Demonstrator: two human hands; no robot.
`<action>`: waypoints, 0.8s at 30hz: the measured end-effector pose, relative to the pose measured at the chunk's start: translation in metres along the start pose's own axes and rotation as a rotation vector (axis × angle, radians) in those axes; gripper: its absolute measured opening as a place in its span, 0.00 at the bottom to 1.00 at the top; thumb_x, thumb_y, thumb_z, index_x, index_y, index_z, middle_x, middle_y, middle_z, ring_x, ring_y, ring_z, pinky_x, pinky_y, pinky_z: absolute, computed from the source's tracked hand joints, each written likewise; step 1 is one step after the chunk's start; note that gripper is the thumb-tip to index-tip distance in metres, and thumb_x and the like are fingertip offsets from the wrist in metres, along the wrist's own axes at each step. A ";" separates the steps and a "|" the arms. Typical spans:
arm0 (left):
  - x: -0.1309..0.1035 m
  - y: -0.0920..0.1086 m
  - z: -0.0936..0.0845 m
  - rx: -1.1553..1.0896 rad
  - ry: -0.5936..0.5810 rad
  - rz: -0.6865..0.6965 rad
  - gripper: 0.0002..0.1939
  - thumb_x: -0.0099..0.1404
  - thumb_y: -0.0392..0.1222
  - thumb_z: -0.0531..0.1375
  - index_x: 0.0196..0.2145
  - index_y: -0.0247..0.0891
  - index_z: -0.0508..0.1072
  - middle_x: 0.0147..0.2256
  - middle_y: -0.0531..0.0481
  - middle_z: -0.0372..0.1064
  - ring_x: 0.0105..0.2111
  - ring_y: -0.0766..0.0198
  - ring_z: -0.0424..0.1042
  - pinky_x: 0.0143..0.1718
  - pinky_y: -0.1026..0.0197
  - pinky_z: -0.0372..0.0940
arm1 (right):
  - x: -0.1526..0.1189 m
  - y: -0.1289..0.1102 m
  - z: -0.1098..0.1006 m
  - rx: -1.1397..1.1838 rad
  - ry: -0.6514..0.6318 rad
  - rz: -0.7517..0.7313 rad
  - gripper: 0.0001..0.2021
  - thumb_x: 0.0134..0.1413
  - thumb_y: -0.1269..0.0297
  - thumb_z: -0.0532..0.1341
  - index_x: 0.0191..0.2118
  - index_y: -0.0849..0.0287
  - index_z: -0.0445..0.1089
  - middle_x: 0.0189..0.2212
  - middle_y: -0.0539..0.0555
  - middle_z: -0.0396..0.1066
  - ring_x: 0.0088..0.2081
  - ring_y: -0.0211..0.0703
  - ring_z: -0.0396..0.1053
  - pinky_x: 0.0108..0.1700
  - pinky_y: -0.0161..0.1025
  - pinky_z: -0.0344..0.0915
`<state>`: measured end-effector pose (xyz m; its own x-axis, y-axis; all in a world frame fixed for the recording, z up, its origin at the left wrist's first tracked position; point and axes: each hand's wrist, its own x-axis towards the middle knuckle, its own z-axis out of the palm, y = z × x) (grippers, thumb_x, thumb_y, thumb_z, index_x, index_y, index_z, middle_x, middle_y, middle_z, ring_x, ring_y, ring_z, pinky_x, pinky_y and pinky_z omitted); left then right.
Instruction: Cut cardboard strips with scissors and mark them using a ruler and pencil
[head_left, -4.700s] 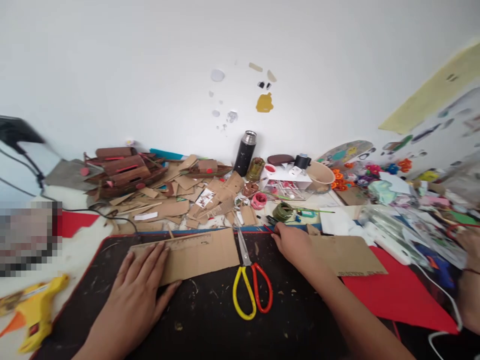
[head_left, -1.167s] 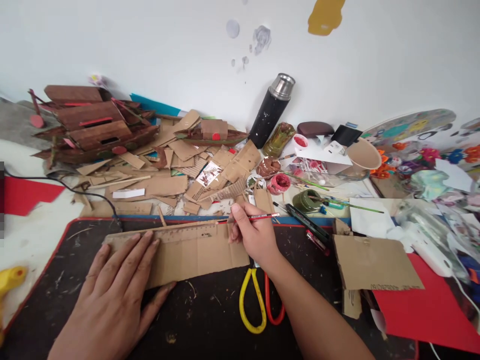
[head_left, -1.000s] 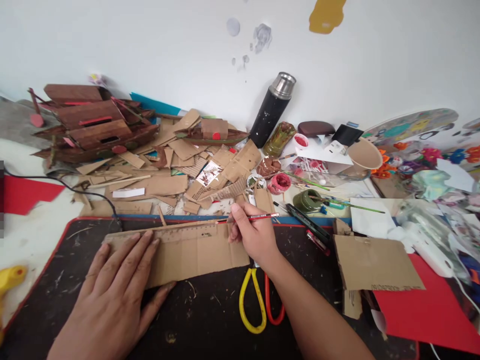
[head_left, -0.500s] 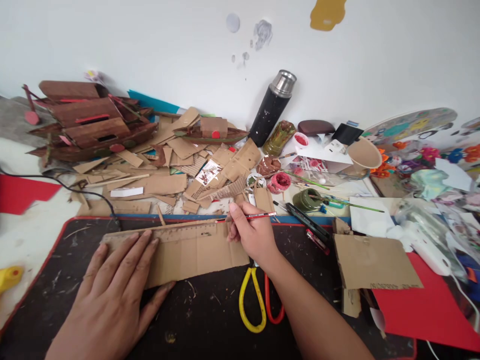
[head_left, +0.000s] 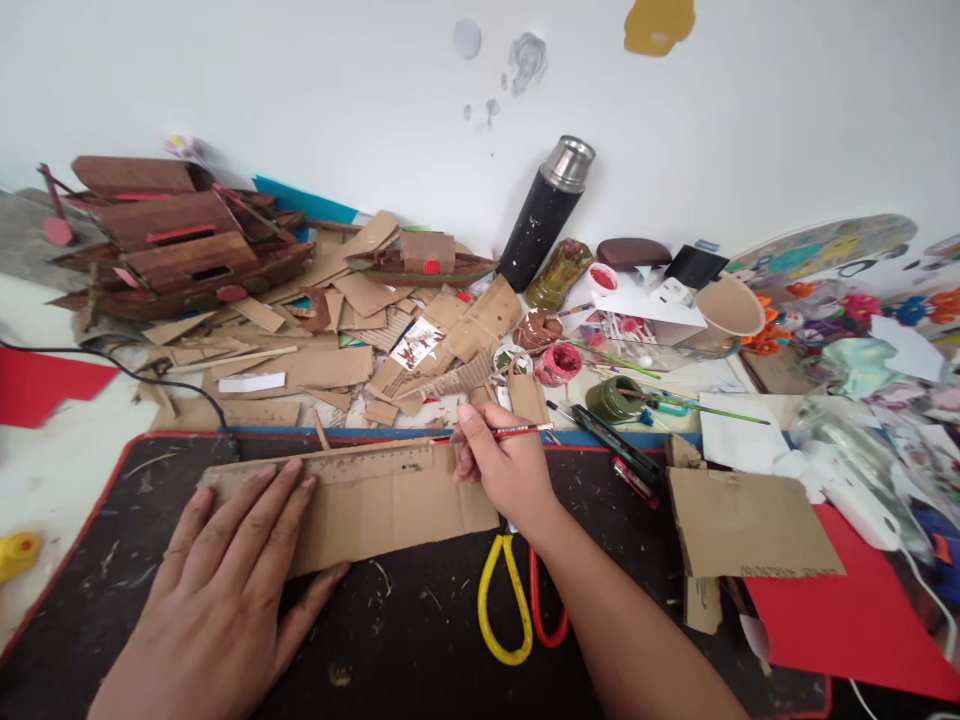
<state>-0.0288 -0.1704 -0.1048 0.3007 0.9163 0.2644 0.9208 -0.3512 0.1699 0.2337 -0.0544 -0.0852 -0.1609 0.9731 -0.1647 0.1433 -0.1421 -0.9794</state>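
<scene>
A strip of brown cardboard (head_left: 420, 510) lies on a dark mat, with a clear ruler (head_left: 375, 463) along its upper edge. Flat over the left part of both rests my left hand (head_left: 232, 570), fingers spread and pressing down. My right hand (head_left: 502, 460) pinches a thin red-and-black pencil (head_left: 521, 430), whose tip points left at the ruler's right end. Under my right wrist lie scissors with one yellow and one red handle loop (head_left: 506, 600); their blades are mostly hidden by the hand and the cardboard.
Behind the mat (head_left: 420, 660) are cardboard scraps (head_left: 330, 370), brown model boats (head_left: 187, 240), a black thermos (head_left: 544, 215) and open paint jars (head_left: 559, 363). Black pens (head_left: 615, 440) lie to the right. Farther right are a cardboard piece (head_left: 754, 520) and red paper (head_left: 862, 620).
The view shifts very slightly. Both hands, the ruler, the pencil and the cardboard keep practically the same places.
</scene>
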 end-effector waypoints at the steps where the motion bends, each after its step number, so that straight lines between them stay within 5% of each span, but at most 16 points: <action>1: 0.000 0.000 0.000 -0.001 0.002 -0.003 0.44 0.76 0.60 0.48 0.80 0.36 0.40 0.77 0.35 0.50 0.73 0.32 0.56 0.73 0.25 0.47 | 0.000 0.000 0.000 -0.002 0.004 -0.002 0.26 0.70 0.37 0.58 0.33 0.55 0.71 0.17 0.46 0.69 0.20 0.39 0.72 0.23 0.33 0.65; 24: 0.000 -0.001 0.001 -0.017 -0.009 0.002 0.44 0.76 0.58 0.51 0.79 0.32 0.42 0.76 0.31 0.51 0.74 0.31 0.53 0.73 0.25 0.45 | 0.001 -0.001 0.001 0.012 -0.006 -0.022 0.25 0.70 0.38 0.59 0.32 0.56 0.70 0.17 0.45 0.67 0.18 0.37 0.70 0.22 0.31 0.65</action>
<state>-0.0295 -0.1697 -0.1056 0.3047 0.9173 0.2562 0.9159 -0.3560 0.1855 0.2328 -0.0536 -0.0842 -0.1694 0.9750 -0.1441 0.1280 -0.1232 -0.9841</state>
